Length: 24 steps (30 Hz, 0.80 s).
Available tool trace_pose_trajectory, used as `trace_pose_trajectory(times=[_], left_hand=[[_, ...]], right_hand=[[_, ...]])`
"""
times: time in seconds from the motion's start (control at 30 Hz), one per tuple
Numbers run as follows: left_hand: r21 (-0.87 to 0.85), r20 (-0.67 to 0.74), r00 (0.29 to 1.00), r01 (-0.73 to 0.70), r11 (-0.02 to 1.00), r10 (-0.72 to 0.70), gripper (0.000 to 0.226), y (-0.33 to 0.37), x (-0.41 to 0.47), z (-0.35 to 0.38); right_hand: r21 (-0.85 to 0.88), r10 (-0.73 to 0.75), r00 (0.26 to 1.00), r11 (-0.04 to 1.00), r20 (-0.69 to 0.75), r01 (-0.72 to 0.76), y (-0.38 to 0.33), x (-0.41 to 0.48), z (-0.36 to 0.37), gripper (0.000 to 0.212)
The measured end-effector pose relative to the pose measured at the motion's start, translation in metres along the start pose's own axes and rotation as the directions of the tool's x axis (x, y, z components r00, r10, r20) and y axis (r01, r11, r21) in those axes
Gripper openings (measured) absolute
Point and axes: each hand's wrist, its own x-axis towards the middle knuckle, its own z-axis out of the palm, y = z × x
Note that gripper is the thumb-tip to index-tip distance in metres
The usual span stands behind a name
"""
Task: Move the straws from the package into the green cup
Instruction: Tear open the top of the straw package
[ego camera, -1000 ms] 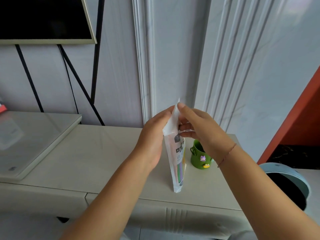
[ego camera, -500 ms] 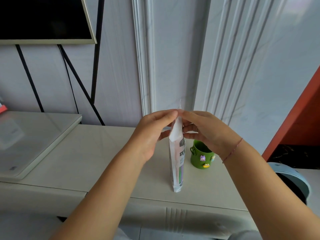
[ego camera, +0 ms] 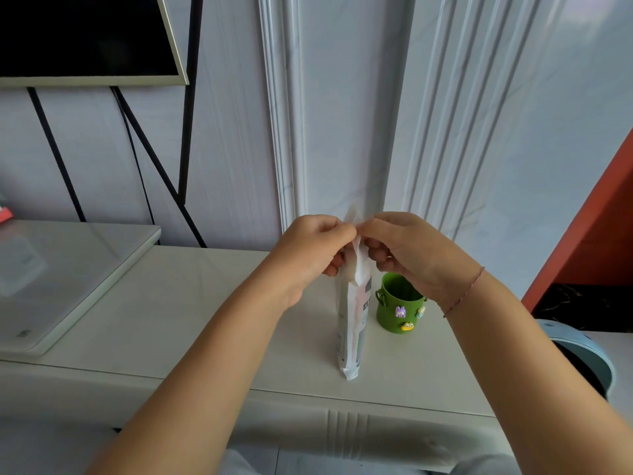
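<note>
A tall white straw package (ego camera: 352, 323) stands upright on the cream cabinet top (ego camera: 191, 313), its bottom end resting near the front edge. My left hand (ego camera: 311, 252) and my right hand (ego camera: 407, 252) both pinch the package's top edge, one on each side. Coloured straws show faintly through the package's lower half. The green cup (ego camera: 399, 305), decorated with small cartoon charms, stands just right of the package, partly behind my right hand. No straw is visible inside the cup.
A raised white glass-topped surface (ego camera: 68, 272) sits at the left. A dark screen (ego camera: 85, 36) hangs on the wall above it, with black cables below. A light blue round bin (ego camera: 589, 361) stands at the right, beside an orange panel (ego camera: 589, 228).
Both hands have shifted to pinch the package top from opposite sides, thumbs meeting at the seal. The package has straightened to upright and its bottom stays on the cabinet.
</note>
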Motion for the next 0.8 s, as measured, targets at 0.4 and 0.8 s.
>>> trace_pose_trajectory(times=[0.4,0.8], left_hand=[[-0.407,-0.081,0.997,-0.043,0.912,0.011,0.027,-0.017,0.002,0.01],[0.141,-0.209,0.96,-0.16,0.977,0.187,0.016,-0.01,0.01,-0.023]], right_hand=[[0.431,-0.097,0.995,0.898,-0.001,0.088,0.019,0.004,0.005,0.029],[-0.456,-0.157,0.947,0.89,-0.28,0.013,0.0,-0.003,-0.031,0.021]])
